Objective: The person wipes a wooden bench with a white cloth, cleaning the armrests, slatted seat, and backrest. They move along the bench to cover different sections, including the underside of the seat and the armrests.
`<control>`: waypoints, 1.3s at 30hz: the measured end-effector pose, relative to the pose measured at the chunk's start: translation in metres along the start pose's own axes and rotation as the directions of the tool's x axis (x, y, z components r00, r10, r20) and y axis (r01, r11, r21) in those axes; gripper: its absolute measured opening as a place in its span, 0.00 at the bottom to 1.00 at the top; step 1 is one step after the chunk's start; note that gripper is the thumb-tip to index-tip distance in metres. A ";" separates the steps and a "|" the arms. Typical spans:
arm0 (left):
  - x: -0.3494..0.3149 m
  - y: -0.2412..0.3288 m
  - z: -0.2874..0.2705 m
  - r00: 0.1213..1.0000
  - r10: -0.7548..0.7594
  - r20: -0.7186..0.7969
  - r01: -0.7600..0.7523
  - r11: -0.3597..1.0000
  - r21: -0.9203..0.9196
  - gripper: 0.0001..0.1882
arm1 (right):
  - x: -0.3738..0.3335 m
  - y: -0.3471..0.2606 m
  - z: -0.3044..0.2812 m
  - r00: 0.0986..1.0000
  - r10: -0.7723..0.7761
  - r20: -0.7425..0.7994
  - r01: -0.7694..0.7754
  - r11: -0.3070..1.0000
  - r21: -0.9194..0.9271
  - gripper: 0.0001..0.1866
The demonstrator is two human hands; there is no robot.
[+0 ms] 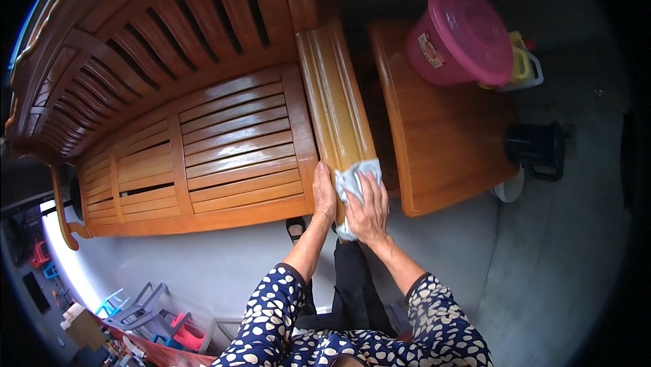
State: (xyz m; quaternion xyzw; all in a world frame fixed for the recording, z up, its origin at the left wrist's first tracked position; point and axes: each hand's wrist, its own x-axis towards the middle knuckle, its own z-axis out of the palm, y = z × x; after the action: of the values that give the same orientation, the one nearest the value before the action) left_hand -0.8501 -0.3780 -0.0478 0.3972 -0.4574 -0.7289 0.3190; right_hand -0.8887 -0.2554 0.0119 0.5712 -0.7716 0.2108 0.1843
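Observation:
My right hand [367, 211] presses a pale grey-white cloth [347, 180] onto the front end of a wooden bench's armrest [337, 99]. Its fingers lie over the cloth, and part of the cloth hangs down past the front end. Against the bench side of the same armrest, my left hand [324, 194] grips the edge near the front, its fingertips partly hidden. The armrest is yellowish brown and glossy, with lengthwise grooves. To its left extends the slatted bench seat [237, 140], with a slatted backrest [163, 41] behind.
Right of the armrest, across a narrow gap, stands a wooden side table [441, 143]. It carries a lidded pink bucket [434, 45] and a yellow-handled jug [525, 68]. A dark mug-shaped container [536, 150] is by its right edge. Plastic chairs [139, 313] stand at lower left.

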 end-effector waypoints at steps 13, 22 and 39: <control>-0.012 0.048 0.025 0.973 0.143 -0.181 -0.061 0.916 0.397 0.29 | 0.123 0.037 0.019 0.990 0.141 0.029 -0.143 0.987 0.069 0.23; -0.019 0.063 0.026 0.977 0.063 -0.206 0.019 0.928 0.373 0.27 | 0.237 0.073 0.053 0.909 0.348 0.231 -0.385 0.912 0.141 0.32; -0.011 0.037 0.027 0.958 0.277 -0.075 -0.238 0.914 0.328 0.27 | 0.105 0.083 0.028 0.868 0.461 0.184 -0.468 0.638 0.611 0.31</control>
State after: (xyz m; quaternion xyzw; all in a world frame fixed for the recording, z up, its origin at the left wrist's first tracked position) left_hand -0.8645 -0.3718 -0.0032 0.4224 -0.5965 -0.5726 0.3714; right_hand -0.9990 -0.3332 0.0334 0.3823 -0.7743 0.4970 -0.0852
